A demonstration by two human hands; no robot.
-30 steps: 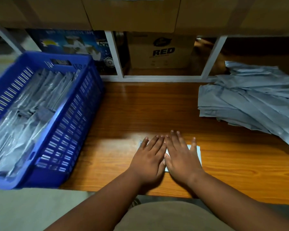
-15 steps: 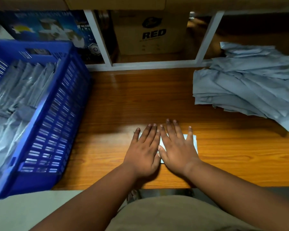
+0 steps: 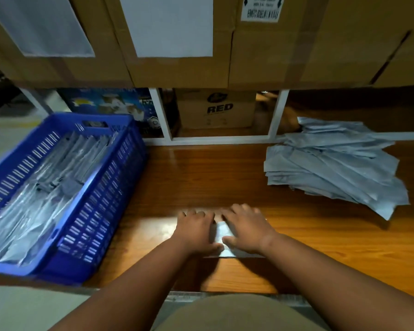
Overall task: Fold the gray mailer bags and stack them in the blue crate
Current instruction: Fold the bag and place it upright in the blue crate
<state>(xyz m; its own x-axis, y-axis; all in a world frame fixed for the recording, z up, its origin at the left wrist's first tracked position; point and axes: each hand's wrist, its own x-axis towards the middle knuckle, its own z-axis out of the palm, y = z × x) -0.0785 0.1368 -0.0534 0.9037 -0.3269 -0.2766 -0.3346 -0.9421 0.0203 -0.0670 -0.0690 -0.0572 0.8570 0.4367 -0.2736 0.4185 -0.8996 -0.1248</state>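
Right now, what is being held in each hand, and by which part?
Both the left hand and right hand grip one folded gray mailer bag, fingers curled over its far edge, thumbs at the near edge.

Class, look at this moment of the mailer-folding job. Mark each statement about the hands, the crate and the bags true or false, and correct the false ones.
1. Both hands rest on one folded bag on the wooden table. True: the left hand and right hand lie on the folded mailer bag.
2. The blue crate is empty. False: the blue crate already holds gray bags.
3. The pile of unfolded bags lies on the person's right. True: the unfolded bags lie at the table's far right.
4. The right hand is lifting a bag from the pile. False: it is on the folded bag, apart from the pile.
5. A cardboard box marked RED stands inside the crate. False: the RED box stands behind the table.
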